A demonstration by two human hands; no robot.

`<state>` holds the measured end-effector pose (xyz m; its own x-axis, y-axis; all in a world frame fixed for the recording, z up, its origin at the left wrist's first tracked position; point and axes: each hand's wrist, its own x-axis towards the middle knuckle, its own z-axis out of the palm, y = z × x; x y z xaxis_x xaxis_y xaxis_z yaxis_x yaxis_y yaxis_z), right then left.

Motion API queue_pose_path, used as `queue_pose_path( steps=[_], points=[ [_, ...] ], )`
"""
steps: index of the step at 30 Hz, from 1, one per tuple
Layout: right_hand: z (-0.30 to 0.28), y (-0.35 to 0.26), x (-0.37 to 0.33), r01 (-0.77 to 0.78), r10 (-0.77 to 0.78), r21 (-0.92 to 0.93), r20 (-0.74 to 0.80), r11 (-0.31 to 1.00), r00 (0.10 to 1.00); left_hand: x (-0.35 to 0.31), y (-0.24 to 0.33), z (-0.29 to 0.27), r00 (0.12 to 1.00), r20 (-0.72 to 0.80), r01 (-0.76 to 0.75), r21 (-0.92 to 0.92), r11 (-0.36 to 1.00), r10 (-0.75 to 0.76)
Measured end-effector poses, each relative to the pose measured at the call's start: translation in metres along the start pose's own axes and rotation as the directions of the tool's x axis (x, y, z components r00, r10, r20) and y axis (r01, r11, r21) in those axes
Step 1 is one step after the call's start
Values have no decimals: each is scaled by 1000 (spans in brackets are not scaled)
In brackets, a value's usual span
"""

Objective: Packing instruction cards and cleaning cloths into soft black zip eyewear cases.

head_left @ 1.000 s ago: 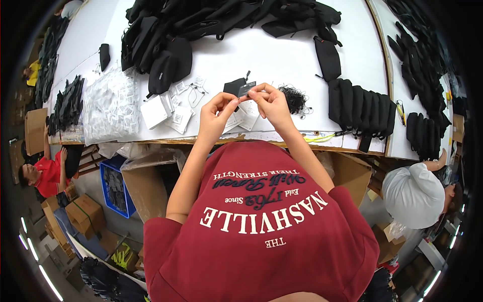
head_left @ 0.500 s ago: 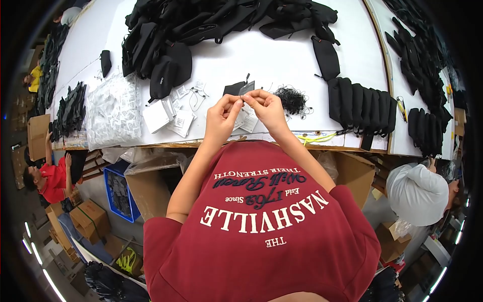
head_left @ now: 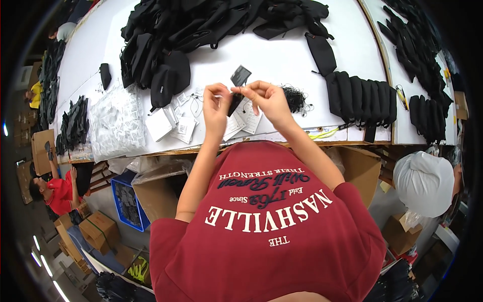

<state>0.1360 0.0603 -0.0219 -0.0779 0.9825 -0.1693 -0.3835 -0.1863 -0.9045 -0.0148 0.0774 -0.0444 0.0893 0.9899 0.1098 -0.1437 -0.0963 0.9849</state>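
Note:
My left hand (head_left: 216, 103) is held above the table edge with its fingers curled inward, and what lies in them is too small to make out. My right hand (head_left: 266, 99) pinches thumb and finger at the thin cord of a dark grey hang tag (head_left: 241, 75), which stands out beyond the fingertips. Between the hands shows a small black fabric piece (head_left: 234, 104), partly hidden by the fingers. Under it lie white printed cards (head_left: 250, 120). A tangle of black cords (head_left: 295, 98) is just right of my right hand.
Black pouches heap up at the back (head_left: 201, 25), and a row of them (head_left: 359, 100) stands at right. A clear bag of white labels (head_left: 118, 121) and a stack of white cards (head_left: 160, 124) lie at left. Co-workers are on both sides.
My hands have drawn slightly apart; the left moved left. The grey tag now stands out farther from me, and the black fabric piece has come nearer, between my hands. The whole view shifted slightly.

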Motion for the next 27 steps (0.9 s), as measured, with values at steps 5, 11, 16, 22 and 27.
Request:
queue_pose_path(
  steps=[5, 11, 16, 22, 27],
  points=[
    [13, -51, 4, 170, -164, -13, 183, 985, 969, 23, 9, -16, 916, 305, 218, 161, 963, -258],
    [28, -67, -8, 218, -268, 226, 222, 949, 937, -2, 23, 9, 796, 457, 473, -61, 879, -396],
    [33, -77, -17, 250, -291, 264, 132, 932, 947, 8, 23, -11, 503, 708, 551, 178, 816, -495],
    [23, -89, -27, 307, -367, 333, 133, 891, 921, 7, 13, -23, 494, 779, 537, 74, 840, -385],
    [4, -88, -31, 326, -404, 452, 83, 830, 911, -1, 13, -26, 579, 684, 584, 31, 811, -443]
  ],
)
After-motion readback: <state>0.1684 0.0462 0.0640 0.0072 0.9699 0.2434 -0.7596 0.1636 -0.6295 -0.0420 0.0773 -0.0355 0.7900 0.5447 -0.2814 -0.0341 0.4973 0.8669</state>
